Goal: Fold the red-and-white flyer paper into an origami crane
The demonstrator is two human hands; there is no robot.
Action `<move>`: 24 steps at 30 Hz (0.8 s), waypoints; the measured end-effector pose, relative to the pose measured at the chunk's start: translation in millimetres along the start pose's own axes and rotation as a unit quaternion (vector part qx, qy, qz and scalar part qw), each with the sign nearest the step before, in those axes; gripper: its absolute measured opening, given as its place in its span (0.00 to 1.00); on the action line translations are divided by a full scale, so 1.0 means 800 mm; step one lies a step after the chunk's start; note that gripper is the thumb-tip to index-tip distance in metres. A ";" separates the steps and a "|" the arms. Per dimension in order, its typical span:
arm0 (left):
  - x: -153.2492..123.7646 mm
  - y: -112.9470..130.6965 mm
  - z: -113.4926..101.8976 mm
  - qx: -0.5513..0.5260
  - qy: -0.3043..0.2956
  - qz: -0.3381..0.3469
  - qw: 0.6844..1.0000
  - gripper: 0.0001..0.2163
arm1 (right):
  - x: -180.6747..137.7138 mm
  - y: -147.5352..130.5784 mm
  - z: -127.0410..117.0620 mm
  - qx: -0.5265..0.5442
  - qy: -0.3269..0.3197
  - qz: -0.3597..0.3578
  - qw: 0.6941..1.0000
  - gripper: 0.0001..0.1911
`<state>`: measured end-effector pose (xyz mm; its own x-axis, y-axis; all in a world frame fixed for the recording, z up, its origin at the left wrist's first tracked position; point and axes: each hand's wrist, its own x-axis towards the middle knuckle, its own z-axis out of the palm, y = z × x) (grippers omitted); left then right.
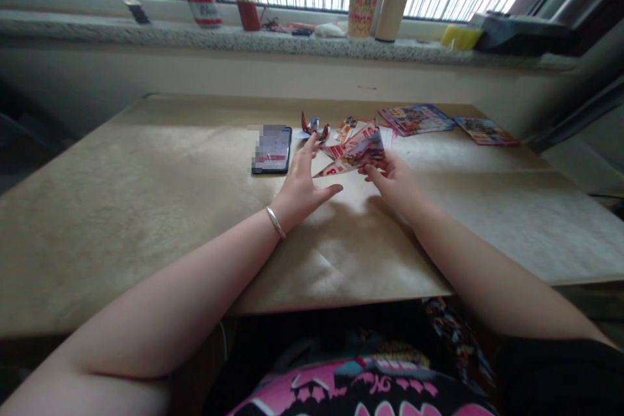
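A folded piece of colourful printed paper lies on the brown paper-covered table in front of me. My left hand, with a silver bangle on the wrist, rests flat with fingers spread, its fingertips touching the paper's left edge. My right hand pinches the paper's right lower edge between thumb and fingers. A small folded paper crane stands just beyond the paper. A dark phone lies to the left of my left hand.
More printed paper pieces and two leaflets lie at the back right. On the window sill stand a red packet, a red can, a paper cup and a yellow object.
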<state>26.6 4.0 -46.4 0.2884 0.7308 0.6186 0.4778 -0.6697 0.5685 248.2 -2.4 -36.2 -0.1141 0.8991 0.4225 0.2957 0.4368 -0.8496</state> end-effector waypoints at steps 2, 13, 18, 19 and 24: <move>-0.001 -0.006 0.002 -0.022 -0.007 -0.014 1.000 0.49 | 0.001 0.005 0.001 0.038 -0.041 0.022 0.998 0.14; 0.009 0.017 -0.010 -0.025 -0.056 -0.050 0.997 0.21 | 0.002 0.000 0.000 -0.045 -0.060 0.024 0.997 0.14; 0.010 0.020 -0.014 0.006 -0.066 -0.047 0.997 0.16 | 0.003 0.001 -0.003 -0.015 -0.011 0.058 0.998 0.17; 0.010 0.019 -0.014 0.011 -0.069 -0.045 0.997 0.16 | 0.004 0.002 -0.003 -0.008 -0.009 0.068 0.998 0.16; 0.009 0.014 -0.011 0.019 -0.079 -0.046 0.996 0.21 | 0.007 0.004 -0.006 -0.001 -0.022 0.094 0.995 0.12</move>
<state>26.4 0.5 -30.9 0.3669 0.8024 0.4707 0.5388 -0.5958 0.5956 253.4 3.8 -35.0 -0.0988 0.9653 0.2415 0.3178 0.2606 -0.9116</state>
